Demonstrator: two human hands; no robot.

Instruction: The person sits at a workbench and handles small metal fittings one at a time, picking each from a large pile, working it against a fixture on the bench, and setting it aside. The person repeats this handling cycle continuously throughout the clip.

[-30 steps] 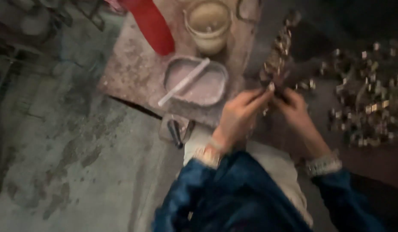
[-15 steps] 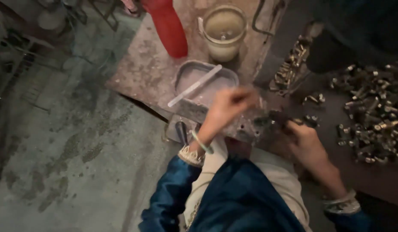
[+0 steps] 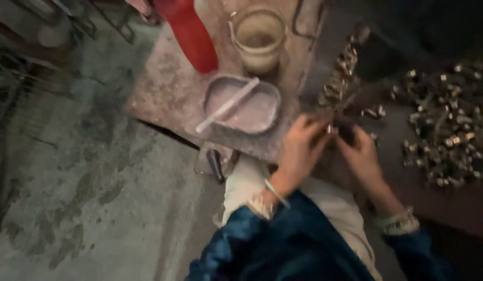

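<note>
Pretty dim in here. Stained grey concrete floor (image 3: 85, 171), a worn, dusty low table (image 3: 168, 91) in the middle, some metal frames (image 3: 22, 73) off to the left. Everything's blurry, light's weak and patchy.

Red bottle (image 3: 188, 32), grey tray (image 3: 241, 102)

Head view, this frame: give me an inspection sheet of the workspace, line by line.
Surface: low, stained board, dusty.
Job's things: small metal piece between both hands; row of brass fittings just beyond; loose pile of metal fittings on the right.
Clutter: grey tray with a pale stick, cloudy jar, red container.
Grippers: left hand and right hand meet, fingers pinching; blurred.
Cables: nothing seen.
Surroundings: blotchy concrete floor, metal frames at left.
</note>
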